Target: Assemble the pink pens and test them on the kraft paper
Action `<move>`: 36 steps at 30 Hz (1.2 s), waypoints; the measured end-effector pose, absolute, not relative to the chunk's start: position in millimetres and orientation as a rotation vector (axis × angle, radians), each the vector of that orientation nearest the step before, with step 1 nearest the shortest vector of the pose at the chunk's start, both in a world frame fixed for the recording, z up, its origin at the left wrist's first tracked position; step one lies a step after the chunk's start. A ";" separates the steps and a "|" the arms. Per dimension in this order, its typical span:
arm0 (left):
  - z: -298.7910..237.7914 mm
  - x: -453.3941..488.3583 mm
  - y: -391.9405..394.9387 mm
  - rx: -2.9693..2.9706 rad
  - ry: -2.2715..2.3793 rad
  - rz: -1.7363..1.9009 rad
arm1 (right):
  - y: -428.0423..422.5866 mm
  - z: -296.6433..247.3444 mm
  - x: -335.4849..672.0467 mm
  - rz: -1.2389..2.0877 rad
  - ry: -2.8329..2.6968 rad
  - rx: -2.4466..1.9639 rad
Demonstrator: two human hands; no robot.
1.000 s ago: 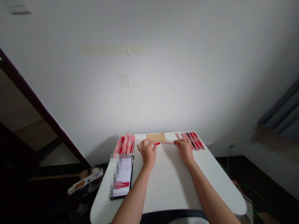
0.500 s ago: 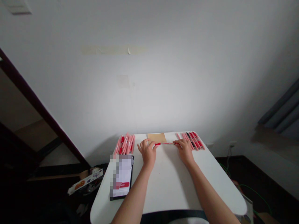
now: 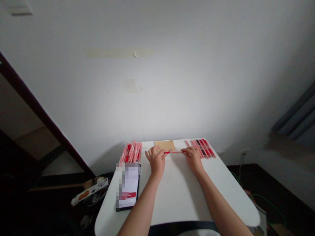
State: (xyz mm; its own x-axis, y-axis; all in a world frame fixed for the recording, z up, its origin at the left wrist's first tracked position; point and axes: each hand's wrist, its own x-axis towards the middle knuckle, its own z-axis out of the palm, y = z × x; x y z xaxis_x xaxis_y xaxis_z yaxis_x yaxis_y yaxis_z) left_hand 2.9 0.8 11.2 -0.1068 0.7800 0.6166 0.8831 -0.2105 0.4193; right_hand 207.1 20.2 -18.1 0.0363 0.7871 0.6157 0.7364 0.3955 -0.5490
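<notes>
Both my hands hold one red pen (image 3: pixel 173 152) level between them over the far part of the white table (image 3: pixel 177 193). My left hand (image 3: pixel 155 160) pinches its red cap end, fingers curled. My right hand (image 3: pixel 194 158) grips the other end, fingers closed. A pile of pink and red pens (image 3: pixel 131 152) lies to the left of my left hand. A row of red and black pens (image 3: pixel 203 148) lies just right of my right hand. A tan card (image 3: pixel 164 145) rests behind the held pen by the wall.
A dark tablet with a blurred sheet (image 3: pixel 128 186) lies on the table's left edge. A box with printed pictures (image 3: pixel 89 191) sits on the dark floor at left. The wall stands right behind the table; cables run on the floor at right.
My hands have drawn slightly closer together, so less of the pen shows between them. Nothing else has moved.
</notes>
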 end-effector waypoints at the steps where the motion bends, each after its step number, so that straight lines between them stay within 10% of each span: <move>1: 10.8 2.8 1.1 -2.011 -1.878 -1.213 | 20.3 -18.4 207.1 0.070 -1.709 -1.349; 36: 12.1 4.8 2.6 -2.170 -1.859 -1.330 | 16.4 -15.2 196.2 0.113 -1.832 -1.205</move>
